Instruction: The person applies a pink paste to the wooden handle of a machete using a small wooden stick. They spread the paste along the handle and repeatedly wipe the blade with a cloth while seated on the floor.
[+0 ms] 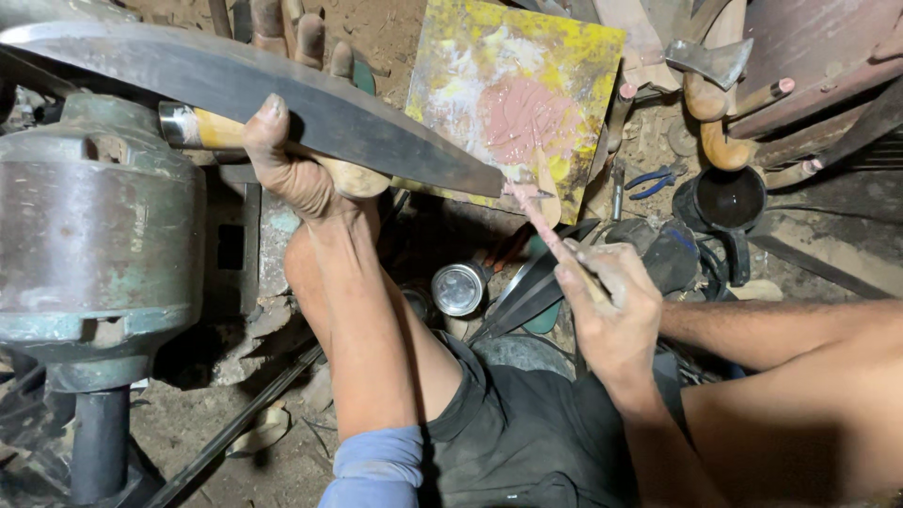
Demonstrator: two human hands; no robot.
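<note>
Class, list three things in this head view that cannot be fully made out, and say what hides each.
1. Wooden handle of the big blade: its middle is hidden by the left hand.
2. Blade's far end: cut off by the left frame edge.
3. Paste-coated stick: its lower end is hidden inside the right hand.

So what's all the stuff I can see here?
knife: one, dark blade, wooden handle, held up across the top left
stick: one, pink-smeared, tip near the knife point
board: one, yellow with pink paste, top middle
motor: one, grey-green, left
hatchet: one, grey head, top right
mug: one, black, right
can: one, shiny, middle on the ground
pliers: one, blue handles, left of the mug
left hand: grips the knife handle
right hand: holds the stick
</note>
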